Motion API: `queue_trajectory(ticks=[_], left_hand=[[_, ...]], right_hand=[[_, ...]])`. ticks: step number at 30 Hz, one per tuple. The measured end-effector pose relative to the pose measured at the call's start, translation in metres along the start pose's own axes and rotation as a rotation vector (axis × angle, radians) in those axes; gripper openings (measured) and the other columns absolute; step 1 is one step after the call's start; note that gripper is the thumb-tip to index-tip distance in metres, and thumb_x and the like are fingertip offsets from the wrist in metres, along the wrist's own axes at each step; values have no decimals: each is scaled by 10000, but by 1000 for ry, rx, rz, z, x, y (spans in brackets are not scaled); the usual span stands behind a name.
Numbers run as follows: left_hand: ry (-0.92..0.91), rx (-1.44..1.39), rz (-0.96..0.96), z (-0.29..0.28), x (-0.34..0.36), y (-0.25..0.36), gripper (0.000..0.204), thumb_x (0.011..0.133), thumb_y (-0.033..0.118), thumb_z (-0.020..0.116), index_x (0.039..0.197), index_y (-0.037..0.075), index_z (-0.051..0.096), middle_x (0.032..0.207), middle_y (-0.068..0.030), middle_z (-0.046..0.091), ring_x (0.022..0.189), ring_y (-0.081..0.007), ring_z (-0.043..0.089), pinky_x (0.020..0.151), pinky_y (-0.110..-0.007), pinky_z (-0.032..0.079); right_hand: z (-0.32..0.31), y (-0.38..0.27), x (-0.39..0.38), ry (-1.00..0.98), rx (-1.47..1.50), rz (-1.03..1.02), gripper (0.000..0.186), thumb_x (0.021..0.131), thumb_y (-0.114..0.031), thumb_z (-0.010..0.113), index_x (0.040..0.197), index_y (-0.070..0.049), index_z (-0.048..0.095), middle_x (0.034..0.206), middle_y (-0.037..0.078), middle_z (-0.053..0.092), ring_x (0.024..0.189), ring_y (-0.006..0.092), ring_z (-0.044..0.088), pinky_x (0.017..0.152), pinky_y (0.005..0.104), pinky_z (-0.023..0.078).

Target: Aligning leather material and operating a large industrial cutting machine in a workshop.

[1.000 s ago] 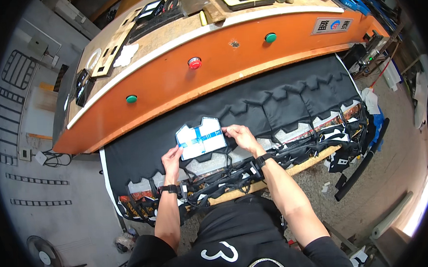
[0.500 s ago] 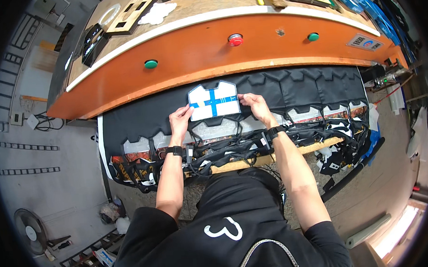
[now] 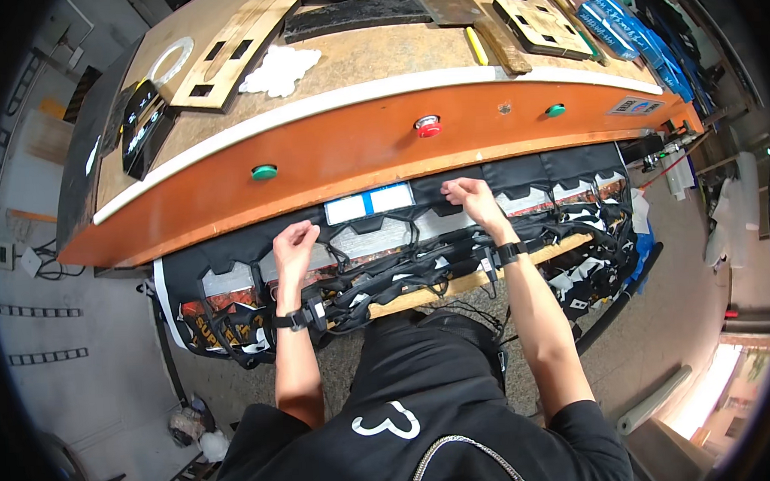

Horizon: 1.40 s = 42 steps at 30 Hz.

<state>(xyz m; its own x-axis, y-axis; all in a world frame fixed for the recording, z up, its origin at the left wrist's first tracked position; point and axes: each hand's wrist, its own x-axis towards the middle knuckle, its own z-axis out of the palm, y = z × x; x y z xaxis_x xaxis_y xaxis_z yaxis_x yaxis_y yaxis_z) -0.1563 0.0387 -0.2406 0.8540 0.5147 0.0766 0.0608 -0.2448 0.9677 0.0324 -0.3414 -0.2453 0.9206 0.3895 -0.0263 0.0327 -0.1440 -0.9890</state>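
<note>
both free and loosely curled, left hand [image 3: 294, 249] and right hand [image 3: 476, 204] flank the blue-striped white panel [image 3: 368, 204], far part hidden under the orange beam [image 3: 338, 148], visible strip lengthwise toward the side edges of the black sheet [image 3: 180, 275].

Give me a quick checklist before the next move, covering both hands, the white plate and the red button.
1. Left hand off the plate: ok, a gap shows at the plate's left edge.
2. Right hand off the plate: ok, a gap shows at its right edge.
3. Plate's whole outline in view: not ok, its far part is hidden by the orange board.
4. Black sheet smooth under the plate: cannot tell, it is covered there.
5. Red button untouched: ok, neither hand is on it.
</note>
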Motion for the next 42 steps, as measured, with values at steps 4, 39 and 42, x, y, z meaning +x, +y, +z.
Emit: queue_trajectory(ticks=[4,39,42], left_hand=[[17,-6,117,3,-28,24,299,910,137,800,1139,-47,742,1011,-103,771,910,-136,704,862,-281,555],[-271,-464,525,61,-308,244,492,778,12,724,1255,-9,603,1185,-158,694,1094,-219,660,976,-356,508],[-770,-626,611,70,-376,336,1085,785,276,786,1630,-16,172,1553,-302,422,1385,-357,502,1160,-459,373]], right_hand=[[-37,-9,-33,130,-26,-10,290,1026,-228,656,1144,28,724,1012,58,759,867,104,653,803,265,531],[-62,-25,-210,12,-585,-344,345,894,-276,773,1083,10,731,1071,173,749,1037,292,719,960,391,550],[-45,2,-216,-31,-728,-490,484,857,-331,814,1231,-42,708,1279,191,638,1259,373,581,1071,442,478]])
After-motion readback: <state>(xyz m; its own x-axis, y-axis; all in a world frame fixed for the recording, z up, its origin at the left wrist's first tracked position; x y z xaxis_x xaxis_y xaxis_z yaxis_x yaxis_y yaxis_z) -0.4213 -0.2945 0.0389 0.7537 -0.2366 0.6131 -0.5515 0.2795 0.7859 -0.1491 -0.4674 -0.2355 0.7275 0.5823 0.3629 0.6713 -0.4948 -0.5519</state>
